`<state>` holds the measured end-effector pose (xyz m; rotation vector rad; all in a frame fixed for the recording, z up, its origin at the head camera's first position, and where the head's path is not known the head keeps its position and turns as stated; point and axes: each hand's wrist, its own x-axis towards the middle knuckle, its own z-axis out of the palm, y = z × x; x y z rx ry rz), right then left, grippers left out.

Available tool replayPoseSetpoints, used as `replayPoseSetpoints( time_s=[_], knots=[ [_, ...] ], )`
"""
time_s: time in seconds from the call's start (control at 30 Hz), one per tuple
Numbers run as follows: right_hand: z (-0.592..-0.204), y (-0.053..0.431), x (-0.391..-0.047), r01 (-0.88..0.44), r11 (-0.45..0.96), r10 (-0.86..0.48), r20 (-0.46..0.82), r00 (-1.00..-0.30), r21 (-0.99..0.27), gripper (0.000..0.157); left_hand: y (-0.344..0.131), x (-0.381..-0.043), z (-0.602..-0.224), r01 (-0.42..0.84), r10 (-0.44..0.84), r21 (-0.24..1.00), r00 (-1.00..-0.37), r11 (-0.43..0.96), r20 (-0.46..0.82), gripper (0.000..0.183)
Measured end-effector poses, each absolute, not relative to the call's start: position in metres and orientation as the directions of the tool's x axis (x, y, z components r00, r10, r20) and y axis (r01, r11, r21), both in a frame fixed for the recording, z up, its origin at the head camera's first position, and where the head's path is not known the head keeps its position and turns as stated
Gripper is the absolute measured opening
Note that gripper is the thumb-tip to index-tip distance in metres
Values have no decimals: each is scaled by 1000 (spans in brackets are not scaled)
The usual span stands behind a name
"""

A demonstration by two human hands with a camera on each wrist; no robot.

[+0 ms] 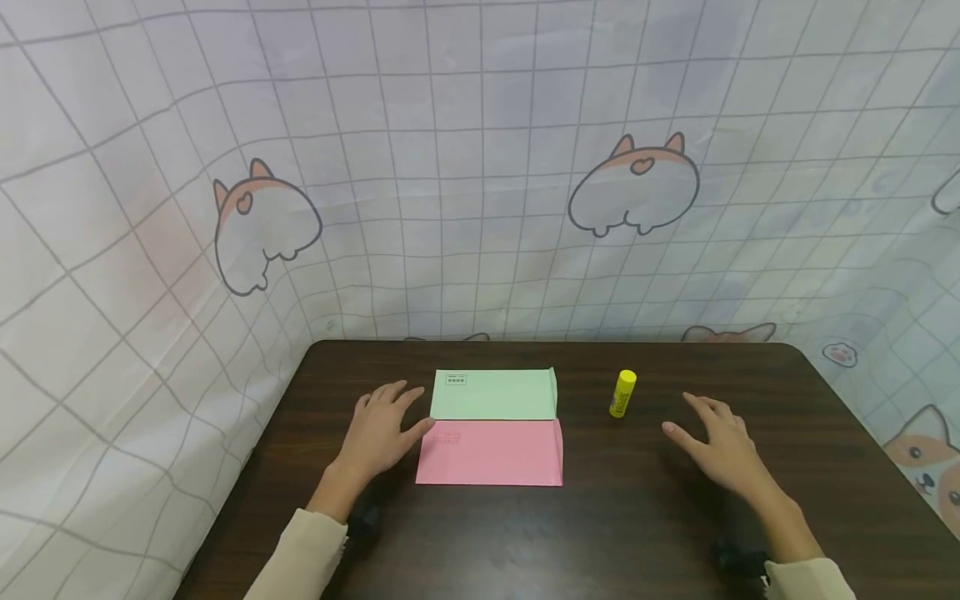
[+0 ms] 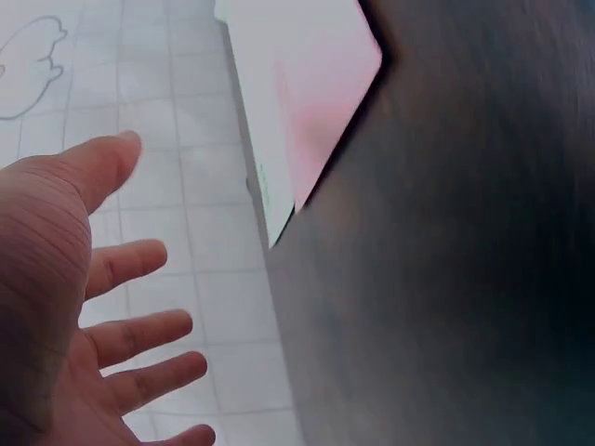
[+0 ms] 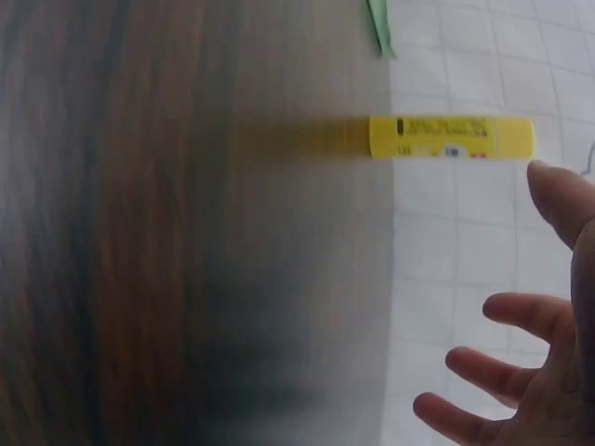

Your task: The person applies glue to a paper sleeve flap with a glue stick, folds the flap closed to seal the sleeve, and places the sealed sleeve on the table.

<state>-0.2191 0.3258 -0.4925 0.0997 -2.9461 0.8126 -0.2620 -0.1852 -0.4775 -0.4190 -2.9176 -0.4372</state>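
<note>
Two envelopes lie on the dark wooden table: a light green envelope [image 1: 495, 395] at the back and a pink envelope [image 1: 491, 452] directly in front of it. Each has its narrow flap at the right end. To their left is my left hand [image 1: 381, 427], fingers spread, thumb tip close to their left edges. In the left wrist view that hand [image 2: 65, 307] holds nothing. A yellow glue stick [image 1: 622, 393] stands upright right of the envelopes. My right hand [image 1: 716, 446] hovers to the right of the glue stick, fingers apart and holding nothing; the right wrist view shows its fingers [image 3: 474, 367] spread.
A dark brown tabletop [image 1: 480, 542] with rounded far corners carries everything. Behind it and at both sides hangs a white grid-patterned cloth [image 1: 480, 208] printed with cartoon corgis.
</note>
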Motion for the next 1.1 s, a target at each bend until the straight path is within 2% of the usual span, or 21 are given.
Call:
replayPoseSetpoints(
  time_s=[0.2,0.37,0.6,1.1],
  knots=[
    [-497,308,-217,-96,788,-32,115,-993,-608,72,-171,-259,-489,321,261,341,-942,883,211,45],
    [-502,296,-222,-78,716,-2,110,-994,-693,66,-160,-258,-494,328,257,443,-942,834,214,38],
    [-512,287,-234,-20,630,36,55,-998,-776,65,-146,-260,-497,328,261,525,-945,785,199,35],
    [-521,264,-254,73,493,98,-28,-995,-867,62,-125,-267,-504,358,295,582,-934,730,203,31]
  ],
)
